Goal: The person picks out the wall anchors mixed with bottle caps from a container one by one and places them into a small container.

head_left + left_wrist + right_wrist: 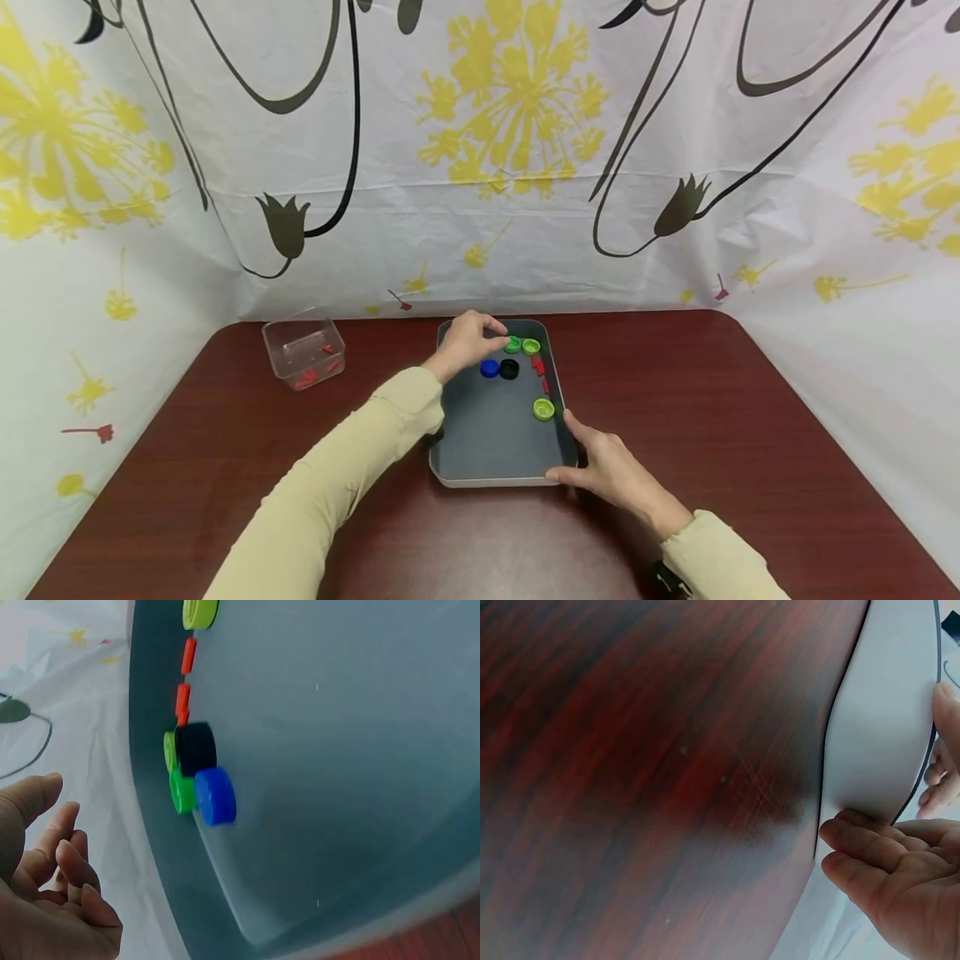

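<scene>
A shallow grey tray (487, 442) lies on the table. My left hand (467, 340) is over its far end, beside a green bottle cap (513, 344); in the left wrist view its thumb and fingers stand apart with nothing between them. A lime cap (531, 347) sits next to the green one, with a blue cap (490, 368) and a black cap (509, 369) just nearer. Down the right wall run several small red pieces (538, 365), then another lime cap (543, 409). My right hand (611, 468) holds the tray's near right corner, fingers against the outer wall (881, 712).
At the back left of the dark red wooden table (360, 533) stands a clear plastic container (288, 337) with several red pieces (307, 379) in it. A white patterned cloth (465, 250) hangs behind the table and along both sides.
</scene>
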